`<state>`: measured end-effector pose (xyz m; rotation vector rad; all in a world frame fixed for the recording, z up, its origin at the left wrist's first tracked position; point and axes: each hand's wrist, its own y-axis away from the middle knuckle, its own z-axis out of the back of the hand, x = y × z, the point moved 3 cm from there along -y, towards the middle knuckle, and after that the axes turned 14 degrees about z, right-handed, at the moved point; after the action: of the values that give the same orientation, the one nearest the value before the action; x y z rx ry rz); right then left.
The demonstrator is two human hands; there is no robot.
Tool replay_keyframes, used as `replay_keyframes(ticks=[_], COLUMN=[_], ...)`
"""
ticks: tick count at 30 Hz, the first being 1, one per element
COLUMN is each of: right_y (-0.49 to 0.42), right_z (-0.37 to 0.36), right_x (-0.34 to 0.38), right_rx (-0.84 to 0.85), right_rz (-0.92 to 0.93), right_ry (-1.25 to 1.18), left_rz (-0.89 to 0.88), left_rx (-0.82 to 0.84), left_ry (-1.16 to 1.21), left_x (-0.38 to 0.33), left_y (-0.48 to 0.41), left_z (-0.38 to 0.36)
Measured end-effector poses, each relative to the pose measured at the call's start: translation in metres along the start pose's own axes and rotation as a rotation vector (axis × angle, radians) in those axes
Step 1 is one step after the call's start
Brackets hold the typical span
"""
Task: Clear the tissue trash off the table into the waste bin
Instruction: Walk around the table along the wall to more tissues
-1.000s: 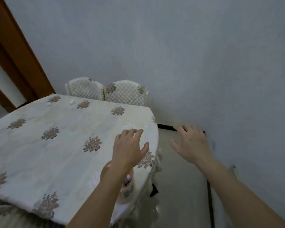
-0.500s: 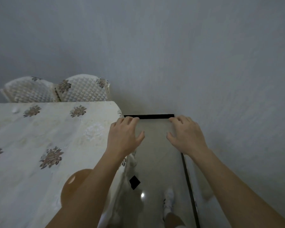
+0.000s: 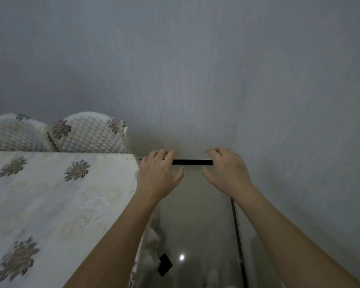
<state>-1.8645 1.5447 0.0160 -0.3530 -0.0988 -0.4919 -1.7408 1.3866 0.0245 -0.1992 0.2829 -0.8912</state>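
Hands, left (image 3: 157, 179) and right (image 3: 227, 173), hover empty, grip open, beside the table (image 3: 56, 194), above the floor (image 3: 195, 215).

This looks like a home dining corner. A table (image 3: 56, 196) under a cream cloth embroidered with brown flower motifs fills the left. Two chairs (image 3: 87, 134) with quilted, flower-trimmed back covers stand just behind the table's far edge. A plain grey wall (image 3: 216, 69) rises behind the chairs and runs along the right of the table, above a glossy floor (image 3: 195, 225) edged by a black skirting strip (image 3: 192, 162).
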Motion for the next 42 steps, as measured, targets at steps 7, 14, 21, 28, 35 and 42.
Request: replay_keyframes(ticks=[7, 14, 21, 28, 35, 42], right_y=[-0.101, -0.183, -0.293, -0.441, -0.554, -0.636], right_z=[-0.015, -0.052, -0.098, -0.141, -0.177, -0.222], right_x=[-0.063, -0.085, -0.096, -0.098, -0.083, -0.047], right_rx=[0.035, 0.091, 0.119, 0.152, 0.153, 0.187], right_rz=[0.101, 0.195, 0.292, 0.356, 0.418, 0.538], right_ry=[-0.010, -0.043, -0.077, -0.076, -0.113, -0.170], left_rz=[0.081, 0.191, 0.305, 0.377, 0.438, 0.590], left_rx=[-0.015, 0.002, -0.002, -0.026, -0.036, -0.049], left_ry=[0.011, -0.018, -0.045, -0.042, -0.045, -0.080], left_x=[-0.016, 0.018, 0.067, 0.125, 0.178, 0.241], left_y=[-0.091, -0.163, -0.249, -0.374, -0.463, -0.495], left_z=[-0.026, -0.052, -0.087, -0.111, -0.121, -0.132])
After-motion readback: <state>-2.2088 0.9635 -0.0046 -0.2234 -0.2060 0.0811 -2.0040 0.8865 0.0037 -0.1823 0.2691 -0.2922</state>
